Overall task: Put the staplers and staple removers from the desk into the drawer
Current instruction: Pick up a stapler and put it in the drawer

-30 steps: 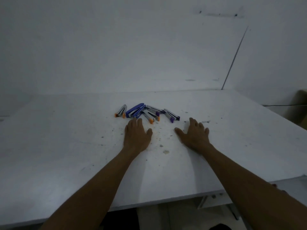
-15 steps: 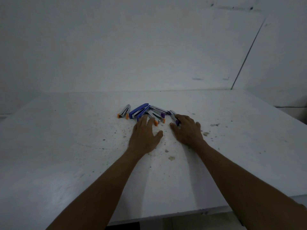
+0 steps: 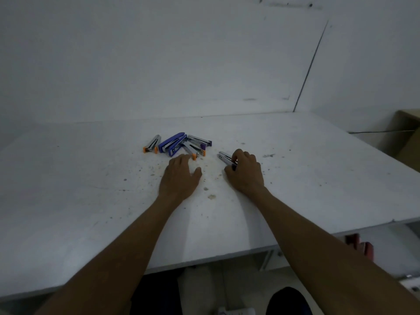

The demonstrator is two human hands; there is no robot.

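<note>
Several staplers and staple removers lie in a cluster on the white desk (image 3: 91, 201): a metal one with orange tips (image 3: 151, 144) at the left, a blue stapler (image 3: 171, 144), a metal one with a purple end (image 3: 201, 142) and another orange-tipped one (image 3: 193, 151). My right hand (image 3: 244, 173) has its fingers curled around a metal stapler (image 3: 225, 158), pulled apart from the cluster, its tip sticking out to the left. My left hand (image 3: 179, 178) rests flat on the desk just in front of the cluster, holding nothing.
A white wall rises behind the desk. Under the desk's front right edge a drawer (image 3: 386, 253) shows, with something red (image 3: 360, 243) inside. A beige box (image 3: 406, 133) stands at the far right. Specks and stains dot the desk surface.
My right hand has closed on the rightmost metal stapler and drawn it back to the right, away from the cluster. My left hand has stayed flat in front of the cluster.
</note>
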